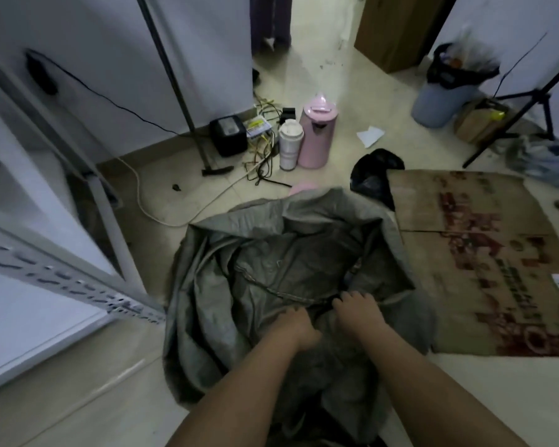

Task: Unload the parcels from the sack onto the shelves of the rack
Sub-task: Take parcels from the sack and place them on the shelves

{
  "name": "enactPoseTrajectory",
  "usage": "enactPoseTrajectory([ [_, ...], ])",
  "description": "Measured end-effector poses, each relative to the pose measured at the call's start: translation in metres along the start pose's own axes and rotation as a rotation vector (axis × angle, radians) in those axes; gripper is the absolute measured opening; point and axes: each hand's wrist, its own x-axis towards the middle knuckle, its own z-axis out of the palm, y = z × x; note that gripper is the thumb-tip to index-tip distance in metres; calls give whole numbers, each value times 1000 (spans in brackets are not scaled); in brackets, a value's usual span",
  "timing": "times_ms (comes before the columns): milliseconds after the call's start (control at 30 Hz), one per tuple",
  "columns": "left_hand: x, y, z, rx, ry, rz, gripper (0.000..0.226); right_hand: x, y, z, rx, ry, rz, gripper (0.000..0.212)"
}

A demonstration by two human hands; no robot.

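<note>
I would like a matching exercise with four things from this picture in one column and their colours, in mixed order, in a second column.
Things:
1. sack
2. tall kettle
3. flattened cardboard
4. bin by the wall

Colours:
a. brown
b. blue
c. grey
d. pink

Pairs: 1-c, 2-d, 3-a, 4-b

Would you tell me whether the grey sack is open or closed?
Open: the sack has its mouth spread wide, and both hands grip its near rim.
</note>
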Motion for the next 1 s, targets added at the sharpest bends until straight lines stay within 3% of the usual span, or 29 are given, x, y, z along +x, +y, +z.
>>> enactPoseTrajectory([
  [200, 137, -12, 65, 158, -106, 84, 93, 97, 7, 53, -73, 64, -98, 40],
  [267, 145, -7, 61, 186, -136, 101, 87, 116, 10, 65, -87, 11, -116, 43],
  [400, 153, -2, 57, 201, -219, 60, 115, 126, 16, 79, -30, -15, -88, 44],
  [467, 150, 0, 54, 193, -251, 75, 116, 117, 17, 76, -40, 18, -83, 43],
  [533, 143, 3, 54, 175, -283, 124, 103, 104, 15, 69, -94, 82, -88, 43],
  [633, 124, 7, 50, 69, -346, 195, 66, 89, 13, 56, -189, 114, -22, 41],
  [733, 102, 16, 43, -248, -486, 210, 34, 80, 18, 45, -326, -7, 185, 43],
  [867, 87, 22, 43, -332, -457, 188, 22, 63, 34, 34, -533, -193, 433, 51],
  [1000, 55, 43, 49, -122, -623, 258, 34, 43, 51, 42, -615, -272, 581, 65],
])
